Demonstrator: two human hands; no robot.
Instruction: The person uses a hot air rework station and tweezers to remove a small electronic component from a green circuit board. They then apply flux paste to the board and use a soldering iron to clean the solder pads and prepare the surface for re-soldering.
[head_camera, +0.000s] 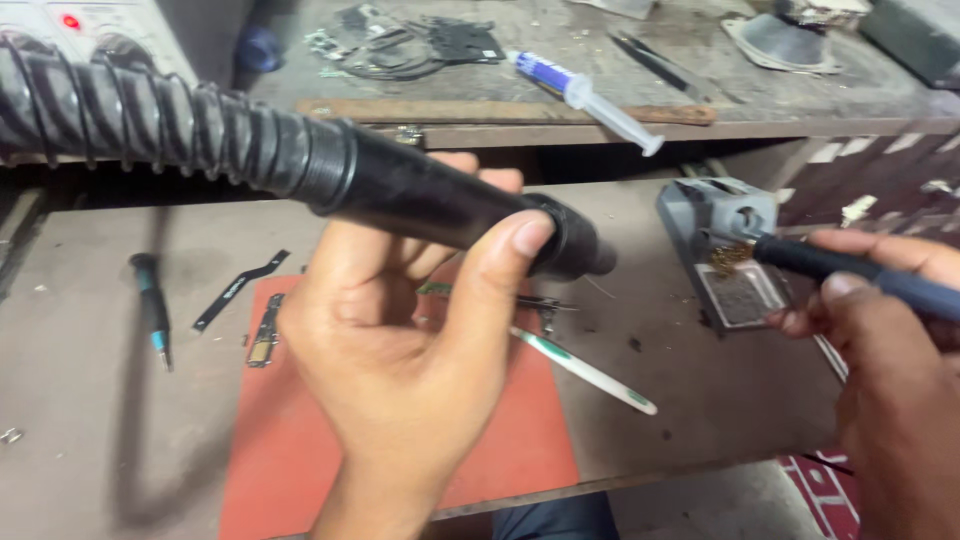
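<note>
While my left hand (400, 350) wraps its fingers (505, 265) around the black hot-air nozzle (450, 205), wrist bent back, the barrel stays level above the red mat (300, 440). Beyond my right hand (890, 360), fingers clenched on the soldering iron handle (860, 275), the tip meets the brass-wool cleaner (730, 255), presumably for wiping. A syringe (585, 95) lies farther off on the bench (700, 380).

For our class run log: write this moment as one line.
left hand: grips black hose nozzle | right hand: holds soldering iron at tip cleaner
</note>
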